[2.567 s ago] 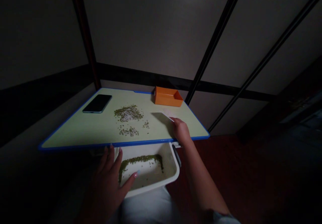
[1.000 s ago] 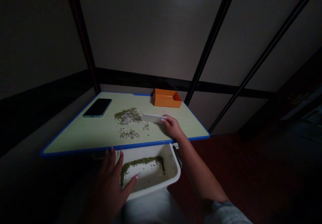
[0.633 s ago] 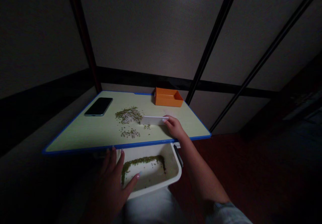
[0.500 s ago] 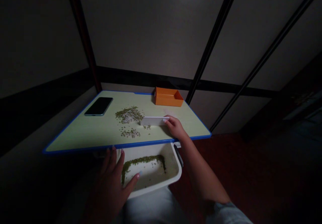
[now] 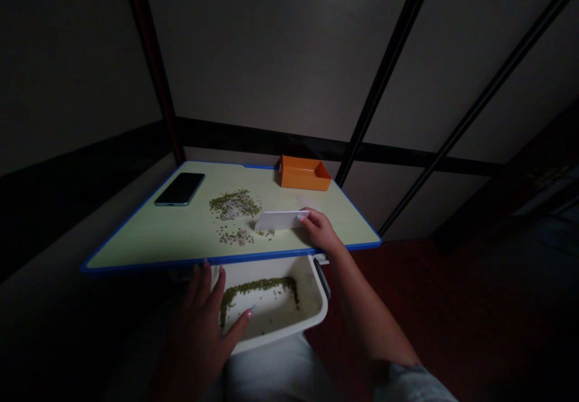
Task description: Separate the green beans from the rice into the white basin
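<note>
My right hand (image 5: pixel 318 228) pinches one end of a flat white card-like piece (image 5: pixel 280 220), held on edge against the tabletop (image 5: pixel 158 239). Small green beans or grains (image 5: pixel 235 204) lie scattered to the left of the piece, some mixed with paler bits, and a few sit by its lower edge. Below the table's front edge is a white plastic bin (image 5: pixel 312 317) with a band of green grains (image 5: pixel 266 283) along its inside. My left hand (image 5: pixel 203 317) rests at the bin's left side, fingers spread, the fingertips near the table edge and the thumb over the rim.
An orange open box (image 5: pixel 301 176) stands at the table's back right. A dark-screened phone (image 5: pixel 181 188) lies at the back left. Blue trim edges the table, and a panelled wall (image 5: pixel 271 58) rises right behind it.
My right hand has drawn the white piece slightly toward me and right, and the piece is now tilted more. My left hand stays at the bin.
</note>
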{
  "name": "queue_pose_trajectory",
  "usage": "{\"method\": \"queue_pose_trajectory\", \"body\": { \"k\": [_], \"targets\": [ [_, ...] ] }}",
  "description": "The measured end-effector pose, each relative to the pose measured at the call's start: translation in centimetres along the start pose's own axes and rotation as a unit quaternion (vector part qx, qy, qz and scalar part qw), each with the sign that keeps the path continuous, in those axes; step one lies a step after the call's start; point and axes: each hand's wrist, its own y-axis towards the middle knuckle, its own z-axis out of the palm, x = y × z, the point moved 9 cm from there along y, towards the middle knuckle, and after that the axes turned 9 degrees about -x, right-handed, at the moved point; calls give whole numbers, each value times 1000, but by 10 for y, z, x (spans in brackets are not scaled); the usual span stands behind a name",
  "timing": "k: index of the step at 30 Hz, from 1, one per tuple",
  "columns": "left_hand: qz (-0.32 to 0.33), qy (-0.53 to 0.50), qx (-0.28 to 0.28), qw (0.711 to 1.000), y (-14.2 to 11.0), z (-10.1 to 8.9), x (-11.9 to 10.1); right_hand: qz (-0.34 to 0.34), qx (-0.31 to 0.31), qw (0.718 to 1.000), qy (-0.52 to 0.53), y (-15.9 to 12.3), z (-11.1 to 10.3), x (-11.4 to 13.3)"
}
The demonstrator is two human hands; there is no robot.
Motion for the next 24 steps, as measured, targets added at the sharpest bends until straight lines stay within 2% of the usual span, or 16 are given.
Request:
{"method": "queue_pose_trajectory", "body": {
  "k": [5, 14, 16, 24],
  "targets": [
    [-3, 4, 4, 1000, 1, 0, -1, 2, -66, 998, -5, -9, -17, 3],
    [-23, -2, 17, 1000, -2, 4, 2, 19, -202, 978, -45, -77, -59, 20],
    [-25, -4, 19, 999, -2, 4, 2, 10, -205, 977, -64, -83, -61, 26],
    [-34, -10, 26, 999, -2, 5, 2, -34, -140, 980, -138, -83, -44, 45]
  ]
}}
